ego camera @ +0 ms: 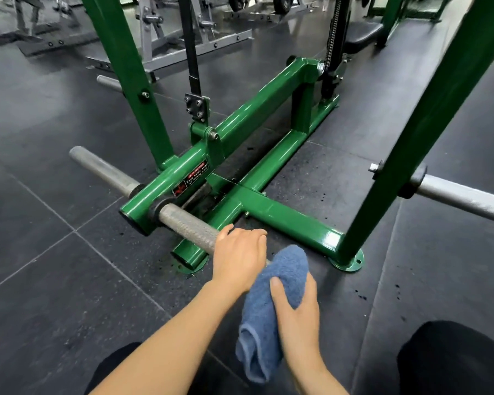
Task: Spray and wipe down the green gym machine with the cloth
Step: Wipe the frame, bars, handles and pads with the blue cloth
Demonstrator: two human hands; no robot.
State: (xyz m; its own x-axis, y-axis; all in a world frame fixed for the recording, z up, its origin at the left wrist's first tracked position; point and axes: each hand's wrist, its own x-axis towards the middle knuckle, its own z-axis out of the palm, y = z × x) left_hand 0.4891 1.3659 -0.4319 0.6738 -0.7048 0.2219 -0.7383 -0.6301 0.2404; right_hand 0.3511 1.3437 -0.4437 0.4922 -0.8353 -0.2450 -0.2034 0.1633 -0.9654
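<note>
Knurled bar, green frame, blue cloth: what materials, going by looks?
Knurled bar: bare grey metal, likely steel; crosshatched matte texture. Green frame: metal tubing, glossy paint; sharp highlights, bolts. Blue cloth: looped terry towel, probably cotton; soft folds.

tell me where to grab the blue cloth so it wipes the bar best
Grip the cloth at its bunched upper end, from the right, as the right hand does. That end sits against the bar beside the left hand; the lower tail hangs loose and would probably flop.

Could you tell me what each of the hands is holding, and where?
Left hand grips the knurled bar at its near end; right hand grips the blue cloth around its bunched middle.
</note>
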